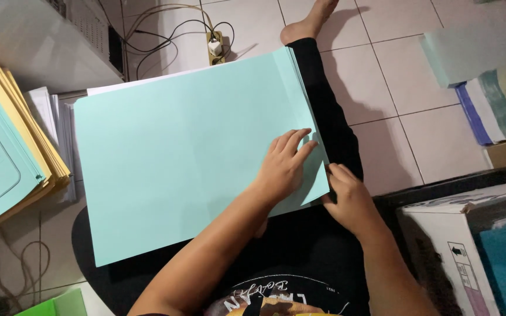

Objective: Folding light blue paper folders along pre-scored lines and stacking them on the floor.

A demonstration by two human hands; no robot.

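A large light-teal paper folder [177, 152] lies across my lap and my outstretched leg in black trousers [335, 129]. My left hand [285, 167] rests flat on the folder near its right edge, fingers spread. At the folder's lower right corner, my right hand [349, 199] grips the edge with its fingers curled around it. White sheets [124, 86] stick out from under the folder at its top left.
A stack of yellow and teal folders [7, 152] lies at the left beside white paper piles [51, 114]. A power strip with cables [215, 47] sits on the tiled floor ahead. A cardboard box [469, 246] stands at the right, more folders [487, 76] beyond it.
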